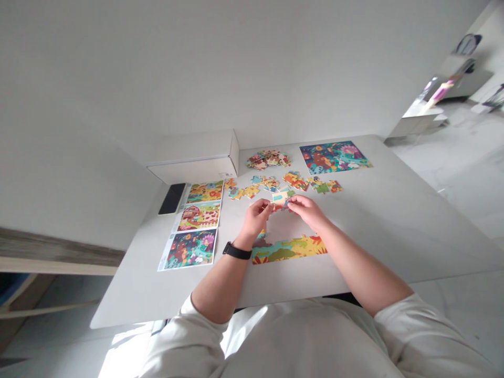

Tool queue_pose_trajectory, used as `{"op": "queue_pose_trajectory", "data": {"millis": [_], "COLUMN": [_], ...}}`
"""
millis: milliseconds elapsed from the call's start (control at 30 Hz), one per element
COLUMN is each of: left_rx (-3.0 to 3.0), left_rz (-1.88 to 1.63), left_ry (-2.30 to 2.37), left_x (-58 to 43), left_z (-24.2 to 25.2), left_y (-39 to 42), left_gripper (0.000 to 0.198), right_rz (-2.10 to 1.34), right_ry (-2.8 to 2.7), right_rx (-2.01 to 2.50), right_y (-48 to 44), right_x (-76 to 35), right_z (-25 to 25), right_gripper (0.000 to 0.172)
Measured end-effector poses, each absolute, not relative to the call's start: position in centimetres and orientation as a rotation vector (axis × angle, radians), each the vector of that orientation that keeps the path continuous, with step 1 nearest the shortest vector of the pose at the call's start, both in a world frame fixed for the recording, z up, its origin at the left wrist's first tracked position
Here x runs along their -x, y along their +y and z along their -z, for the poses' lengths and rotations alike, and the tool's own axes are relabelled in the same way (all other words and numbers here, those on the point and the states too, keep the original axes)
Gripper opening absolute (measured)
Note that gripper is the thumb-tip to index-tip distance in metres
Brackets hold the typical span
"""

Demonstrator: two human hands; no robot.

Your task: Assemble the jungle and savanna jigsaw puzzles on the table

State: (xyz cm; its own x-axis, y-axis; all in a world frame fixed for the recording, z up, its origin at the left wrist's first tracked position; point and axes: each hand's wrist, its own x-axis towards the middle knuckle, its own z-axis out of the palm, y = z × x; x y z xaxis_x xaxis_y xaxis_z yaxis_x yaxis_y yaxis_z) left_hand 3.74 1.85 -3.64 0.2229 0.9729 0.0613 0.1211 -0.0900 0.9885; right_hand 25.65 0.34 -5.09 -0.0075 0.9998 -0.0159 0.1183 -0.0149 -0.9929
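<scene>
Yellow and teal pieces edge a partly built puzzle (289, 251) near the front of the worktop (397, 220), its middle open. Left hand (255, 218) and right hand (307, 211) meet its upper border, fingertips drawn close; whether either grip is clamped on a piece cannot be told. Loose pieces (296, 181) lie just beyond; open room stretches rightward.

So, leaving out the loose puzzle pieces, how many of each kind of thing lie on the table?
White box: 1
Dark phone-like slab: 1
Small printed pictures at the left: 3
Larger dark-blue picture: 1
Partly built puzzle, taken as one: 1
Total: 7
</scene>
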Motion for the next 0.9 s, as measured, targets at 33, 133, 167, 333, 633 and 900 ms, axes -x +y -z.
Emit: {"op": "queue_pose_trajectory", "data": {"millis": [33,133,167,333,633,900], "left_rx": [-1.448,-1.414,-1.404,-1.344,-1.258,-1.558], "left_rz": [-1.039,-1.043,-1.039,-1.012,-0.981,-0.947], "left_ry": [1.102,1.099,1.097,1.062,1.047,1.179], "left_x": [-3.7,-3.6,-3.7,-3.9,-3.9,-3.4], "left_z": [3.6,3.6,3.6,3.5,4.1,4.3], "left_y": [1.9,1.9,1.9,1.8,2.1,2.2], "left_gripper": [0.047,0.046,0.045,0.043,0.038,0.025], "right_rz": [-1.098,-0.763,-0.636,-0.238,-0.184,-0.171], "right_ry": [-1.329,-1.518,-1.613,-2.003,-2.148,-2.112], "right_rx": [1.321,1.308,1.279,1.137,1.109,1.171], "right_y": [0.4,0.2,0.0,-0.9,-0.9,-0.4], "right_x": [-25.8,-26.3,-26.5,-26.5,-26.7,-27.1], "right_z": [5.1,4.6,4.2,2.7,2.7,3.5], "right_gripper": [0.035,0.045,0.049,0.063,0.047,0.042]}}
